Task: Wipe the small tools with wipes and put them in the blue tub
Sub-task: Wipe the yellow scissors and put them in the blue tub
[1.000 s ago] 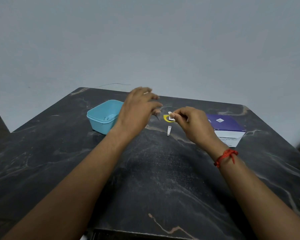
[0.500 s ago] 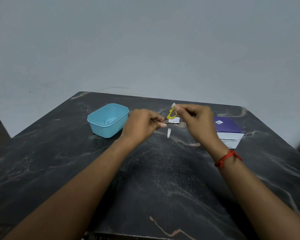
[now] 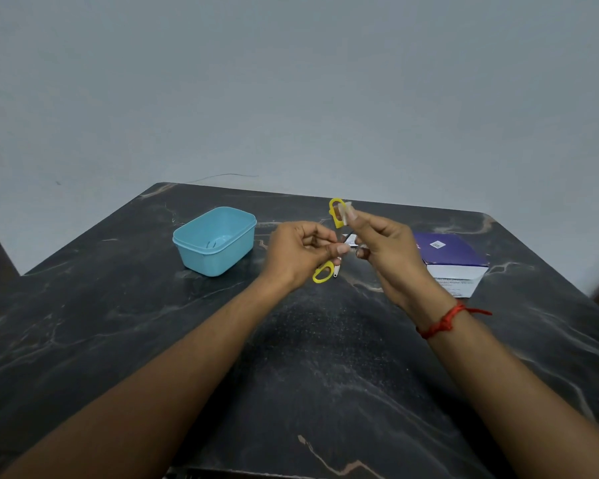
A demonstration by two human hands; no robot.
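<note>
Both hands hold a small pair of yellow-handled scissors (image 3: pixel 336 216) above the dark marble-patterned table (image 3: pixel 291 357). Left hand (image 3: pixel 300 252): grip closed, thumb and fingers pinched at the middle of the scissors, with one yellow handle loop projecting below the hand. Right hand (image 3: pixel 386 247): grip closed, fingertips pinching a small whitish wipe (image 3: pixel 345 211) against the upper yellow handle loop. The scissors appear spread, one loop high and one low; the blades are largely hidden between the hands. A red thread bracelet (image 3: pixel 443 321) sits on the right wrist.

On the table just below the hands lies a small silver metal tool (image 3: pixel 336 271), partly covered by the lower loop; its type cannot be told. A small white scrap (image 3: pixel 350 242) lies between the hands, on the table behind them.

Right of the hands, a purple and white cardboard box (image 3: pixel 453 257) rests on the table. Left of the hands, apart from them, stands the light blue rectangular plastic tub (image 3: pixel 215 242), open at the top. Something thin lies on its floor; it is too small to identify.

Beyond the table's far edge is a plain grey wall (image 3: pixel 291 81).
</note>
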